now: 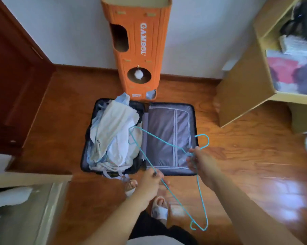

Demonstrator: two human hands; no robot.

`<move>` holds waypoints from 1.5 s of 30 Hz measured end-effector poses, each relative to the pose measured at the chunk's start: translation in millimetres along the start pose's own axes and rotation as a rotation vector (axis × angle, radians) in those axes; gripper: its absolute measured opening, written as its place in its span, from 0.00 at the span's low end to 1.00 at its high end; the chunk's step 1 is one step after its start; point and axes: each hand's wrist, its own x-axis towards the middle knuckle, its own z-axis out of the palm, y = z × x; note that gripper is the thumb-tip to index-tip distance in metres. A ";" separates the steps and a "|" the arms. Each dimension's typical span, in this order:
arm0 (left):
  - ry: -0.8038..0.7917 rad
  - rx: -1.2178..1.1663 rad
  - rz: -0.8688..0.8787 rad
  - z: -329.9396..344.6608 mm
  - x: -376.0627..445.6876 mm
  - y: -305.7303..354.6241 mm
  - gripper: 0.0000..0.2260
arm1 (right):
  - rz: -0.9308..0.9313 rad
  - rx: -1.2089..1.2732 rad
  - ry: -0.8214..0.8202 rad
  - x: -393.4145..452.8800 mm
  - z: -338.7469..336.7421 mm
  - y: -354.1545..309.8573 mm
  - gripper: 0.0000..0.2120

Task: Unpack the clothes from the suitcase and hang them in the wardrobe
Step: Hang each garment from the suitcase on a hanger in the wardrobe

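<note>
Clearly the job has barely begun: the open suitcase point(170, 138) lies on the floor with its left half heaped with pale clothes point(113, 133), none yet hung, its right half zipped flat. The left hand point(151, 179) pinches the lower bar of a turquoise wire hanger point(159, 140), while the right hand point(201, 161) grips its neck below the hook. No garment is on it yet.

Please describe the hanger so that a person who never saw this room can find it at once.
Find the open suitcase on the wooden floor, below the tall orange box. In front of its grey zipped half, the left hand and right hand hold a thin wire triangle: the hanger. It is the only turquoise thing here, with a hook just above the right hand, while the clothes are pale cloth.
</note>
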 end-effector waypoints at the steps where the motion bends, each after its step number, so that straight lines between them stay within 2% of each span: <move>1: -0.033 0.056 0.011 -2.3 14.5 -2.6 0.06 | -0.007 0.002 0.064 12.4 0.4 -8.0 0.12; 4: -0.135 0.241 -0.004 -23.0 59.7 6.1 0.06 | -0.059 -0.102 0.192 58.0 7.3 -15.9 0.16; 7: -0.079 0.470 -0.079 -65.4 110.5 8.6 0.08 | -0.045 -0.106 0.256 101.0 22.1 -4.9 0.16; 9: 0.023 0.599 -0.108 -111.0 151.4 -6.6 0.11 | -0.026 -0.055 0.281 133.3 36.3 9.3 0.14; 12: 0.219 0.659 -0.213 -182.3 217.6 -53.9 0.11 | -0.032 -0.076 0.220 200.9 69.9 51.8 0.15; 15: 0.344 0.714 -0.292 -208.5 246.8 -68.5 0.12 | 0.016 -0.048 0.168 269.4 105.6 88.9 0.12; 18: 0.379 0.803 -0.353 -226.3 277.4 -99.2 0.07 | 0.048 -0.060 0.152 319.1 130.7 128.0 0.10; 22: 0.370 0.871 -0.352 -252.2 345.7 -138.8 0.21 | 0.018 -0.151 0.093 363.3 151.7 159.3 0.10; 24: 0.399 1.000 -0.329 -269.7 387.9 -148.6 0.23 | -0.001 -0.160 0.085 384.6 159.9 172.2 0.10; 27: 0.493 1.047 -0.369 -308.5 454.9 -156.8 0.27 | -0.027 -0.167 0.064 413.4 168.8 192.7 0.10; 30: 0.426 1.067 -0.478 -350.7 503.9 -173.4 0.30 | -0.039 -0.173 0.072 436.5 175.2 213.0 0.09; 31: 0.409 1.059 -0.490 -358.3 511.3 -174.3 0.30 | -0.034 -0.163 0.070 439.1 177.8 216.6 0.10; 33: 0.428 0.955 -0.410 -363.7 510.8 -170.9 0.22 | -0.018 -0.156 0.080 436.1 183.7 221.7 0.11; 35: 0.575 0.850 -0.299 -364.0 487.9 -159.5 0.14 | -0.001 -0.163 0.092 420.7 188.1 215.8 0.11; 38: 0.877 0.622 -0.097 -363.2 423.8 -122.9 0.14 | -0.026 -0.191 0.088 382.1 187.0 182.5 0.11; 40: 0.986 0.444 0.017 -361.3 373.8 -80.0 0.10 | -0.064 -0.234 0.083 354.7 181.8 150.2 0.13; 42: 1.014 0.219 0.072 -355.6 320.9 -23.8 0.06 | -0.106 -0.263 0.084 326.3 179.6 104.4 0.16; 45: 0.918 -0.146 0.182 -341.6 232.7 62.0 0.08 | -0.191 -0.302 0.037 275.9 183.2 18.2 0.16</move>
